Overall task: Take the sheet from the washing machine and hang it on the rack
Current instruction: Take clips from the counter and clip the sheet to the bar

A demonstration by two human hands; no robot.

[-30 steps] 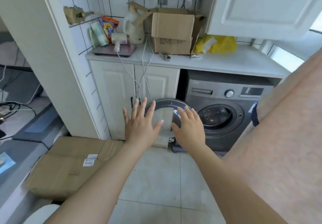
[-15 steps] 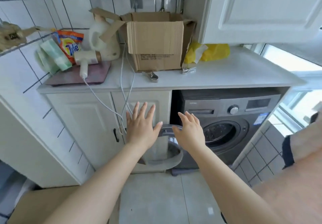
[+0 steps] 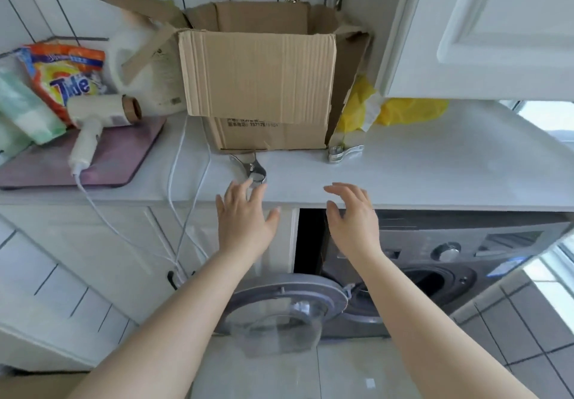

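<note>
Sheet is nowhere to be made out: the drum opening (image 3: 435, 280) of the washing machine (image 3: 459, 262) shows only as a dark mouth, and whether laundry lies inside cannot be told, nor is any rack in view. The round door (image 3: 285, 302) is seen swung open to the left, low and in front of the machine, its glass bowl facing up. Both hands are held out empty above it, at the level of the white countertop (image 3: 435, 165): the left hand (image 3: 243, 220) with fingers spread and straight, its fingertips close to a metal clip (image 3: 251, 168) near the counter's edge, the right hand (image 3: 354, 215) with fingers loosely bent, gripping nothing. Behind them a cardboard box (image 3: 257, 78) stands on the counter, with a second clip (image 3: 343, 153) at its right corner, a hair dryer (image 3: 96, 116) on a purple mat (image 3: 93, 159), and a detergent bag (image 3: 66, 72) to the left. White cables (image 3: 177, 181) hang over the counter's edge beside the door. Trouble may be expected if the reach is lowered carelessly: the open door could be knocked by a forearm, the dangling cables could be snagged, or a damp sheet could be dragged across the floor tiles (image 3: 341, 373) once it is pulled out.
</note>
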